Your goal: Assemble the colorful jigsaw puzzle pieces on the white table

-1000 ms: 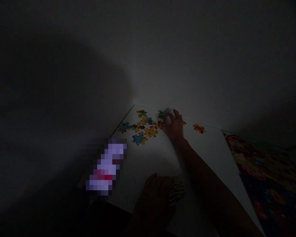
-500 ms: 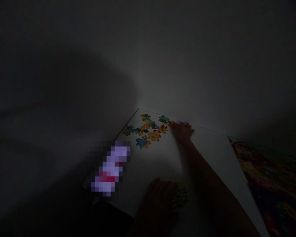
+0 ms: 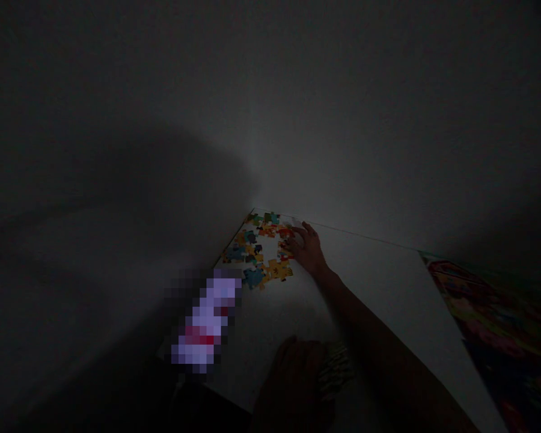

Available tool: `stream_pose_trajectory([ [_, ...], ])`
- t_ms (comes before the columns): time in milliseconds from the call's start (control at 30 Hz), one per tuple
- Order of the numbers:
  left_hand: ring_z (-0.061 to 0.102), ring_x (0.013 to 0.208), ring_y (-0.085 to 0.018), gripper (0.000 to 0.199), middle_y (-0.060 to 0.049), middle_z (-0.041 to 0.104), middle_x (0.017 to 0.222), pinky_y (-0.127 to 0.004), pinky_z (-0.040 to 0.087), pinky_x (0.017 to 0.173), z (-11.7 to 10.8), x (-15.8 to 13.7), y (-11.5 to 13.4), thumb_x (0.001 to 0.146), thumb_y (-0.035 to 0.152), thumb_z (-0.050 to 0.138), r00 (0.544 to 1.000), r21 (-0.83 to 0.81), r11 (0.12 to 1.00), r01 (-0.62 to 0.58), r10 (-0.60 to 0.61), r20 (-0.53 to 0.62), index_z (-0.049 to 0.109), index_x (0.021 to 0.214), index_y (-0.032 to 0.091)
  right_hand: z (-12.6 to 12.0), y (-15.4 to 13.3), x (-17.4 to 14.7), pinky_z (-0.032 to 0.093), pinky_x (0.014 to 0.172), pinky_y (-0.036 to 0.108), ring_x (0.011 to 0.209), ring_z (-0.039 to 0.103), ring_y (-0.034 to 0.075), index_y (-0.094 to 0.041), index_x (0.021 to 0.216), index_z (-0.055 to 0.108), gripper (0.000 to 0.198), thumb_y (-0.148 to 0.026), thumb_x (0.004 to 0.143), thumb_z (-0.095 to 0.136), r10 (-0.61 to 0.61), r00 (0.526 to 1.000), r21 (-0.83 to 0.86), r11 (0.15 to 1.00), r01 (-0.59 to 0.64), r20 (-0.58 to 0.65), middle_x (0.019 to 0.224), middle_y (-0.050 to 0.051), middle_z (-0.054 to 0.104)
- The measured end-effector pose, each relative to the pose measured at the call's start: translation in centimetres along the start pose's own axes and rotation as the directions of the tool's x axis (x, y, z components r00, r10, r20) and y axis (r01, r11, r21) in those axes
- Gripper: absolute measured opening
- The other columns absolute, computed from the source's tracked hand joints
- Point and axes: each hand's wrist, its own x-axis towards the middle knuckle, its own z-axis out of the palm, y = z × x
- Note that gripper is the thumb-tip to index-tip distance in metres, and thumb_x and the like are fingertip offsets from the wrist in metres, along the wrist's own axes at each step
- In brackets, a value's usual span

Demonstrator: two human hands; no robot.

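The scene is very dim. My right hand reaches over loose jigsaw puzzle pieces on a white table. Its fingers are spread, with the thumb and fingertips touching red-and-orange pieces at the right side of the group. Closer to me, my left hand rests in deep shadow, fingers curled. It appears to grip a stack of puzzle pieces, whose layered edges show on the thumb side. Blue, green and yellow pieces lie toward the table's far left corner, some touching, some apart.
A phone with a lit, pixelated screen lies at the table's left edge. On the right is a colourful printed picture sheet. Pale walls meet behind the table's far corner. A dark object sits at the near left edge.
My right hand has moved left and opened its fingers. Several pieces have shifted left, with a green one now among those near the far corner. The view has tilted slightly upward.
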Motion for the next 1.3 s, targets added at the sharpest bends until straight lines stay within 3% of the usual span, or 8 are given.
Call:
stream_pose_trajectory([
  [233,0.060,0.117,-0.030,0.067,-0.012,0.065,0.125,-0.056,0.043,0.110,-0.2,0.2,0.5,0.068,0.009,0.059,0.999,-0.009,0.999,0.041,-0.040,0.017,0.049,0.134,0.018,-0.5,0.4,-5.0,0.019,0.119,0.059,0.150,0.018,0.036,-0.021,0.151,0.039,0.090,-0.065,0.077,0.068,-0.270,0.916,-0.079,0.949,0.305,0.296,0.161,0.017,0.027],
  [433,0.058,0.119,-0.028,0.059,-0.010,0.064,0.128,-0.053,0.044,0.108,0.1,-0.3,0.3,0.074,0.008,0.055,0.994,0.002,0.998,0.058,-0.057,-0.093,0.050,0.132,0.021,-0.4,0.7,-3.0,0.035,0.115,0.053,0.140,0.041,0.032,-0.018,0.141,0.052,0.068,-0.057,0.086,0.062,-0.177,0.984,0.102,0.979,0.176,0.006,0.150,0.018,0.045],
  [567,0.058,0.119,-0.027,0.054,-0.009,0.064,0.129,-0.053,0.040,0.110,0.0,0.1,-0.3,0.080,0.012,0.055,0.991,-0.007,0.999,0.043,-0.044,-0.129,0.049,0.133,0.021,-3.0,2.6,-6.3,0.038,0.112,0.054,0.129,0.053,0.031,-0.023,0.120,0.067,0.053,-0.063,0.084,0.061,-0.039,0.998,0.326,0.944,0.054,-0.052,0.135,0.012,0.060],
  [700,0.061,0.111,-0.030,0.048,-0.011,0.067,0.119,-0.050,0.046,0.101,-1.0,3.1,-0.7,0.077,0.015,0.061,0.988,-0.068,0.990,0.120,-0.126,-0.093,0.057,0.125,0.020,-7.9,4.5,-11.4,0.043,0.108,0.051,0.116,0.063,0.030,-0.021,0.111,0.071,0.057,-0.070,0.086,0.055,0.120,0.974,0.617,0.757,-0.216,0.194,0.120,0.012,0.069],
  [833,0.068,0.093,-0.025,0.040,-0.007,0.072,0.101,-0.040,0.053,0.086,-1.5,8.9,-1.7,0.078,0.017,0.063,0.996,-0.167,0.983,0.081,-0.087,-0.031,0.060,0.117,0.020,-11.2,5.0,-14.3,0.040,0.111,0.045,0.125,0.058,0.027,-0.023,0.131,0.058,0.066,-0.065,0.080,0.067,0.006,0.942,0.805,0.518,-0.289,0.335,0.133,0.012,0.063],
  [1000,0.068,0.098,-0.022,0.057,-0.007,0.070,0.113,-0.034,0.055,0.083,-0.3,14.5,-3.2,0.075,0.025,0.073,0.999,-0.244,0.969,-0.042,0.034,-0.039,0.053,0.127,0.021,-11.1,4.6,-13.9,0.050,0.095,0.040,0.101,0.066,0.023,-0.022,0.117,0.060,0.068,-0.047,0.060,0.087,0.100,0.971,0.784,0.575,-0.235,0.218,0.112,0.007,0.069],
  [1133,0.057,0.122,-0.026,0.068,-0.017,0.051,0.142,-0.043,0.048,0.102,0.7,15.0,-4.2,0.083,0.034,0.067,0.979,-0.266,0.960,-0.087,0.034,-0.199,0.038,0.142,0.018,-10.9,4.5,-13.2,0.052,0.067,0.031,0.075,0.064,0.017,-0.022,0.120,0.056,0.062,-0.057,0.072,0.074,0.298,0.936,0.745,0.579,-0.332,0.185,0.096,0.004,0.070],
  [1300,0.056,0.121,-0.024,0.049,-0.013,0.053,0.137,-0.043,0.047,0.103,0.8,14.3,-4.7,0.095,0.042,0.051,0.953,-0.259,0.958,-0.125,0.043,-0.300,0.042,0.139,0.022,-10.0,4.6,-13.3,0.052,0.066,0.032,0.075,0.063,0.018,-0.018,0.120,0.059,0.057,-0.060,0.082,0.061,0.201,0.966,0.656,0.709,-0.258,0.163,0.091,0.006,0.068],
])
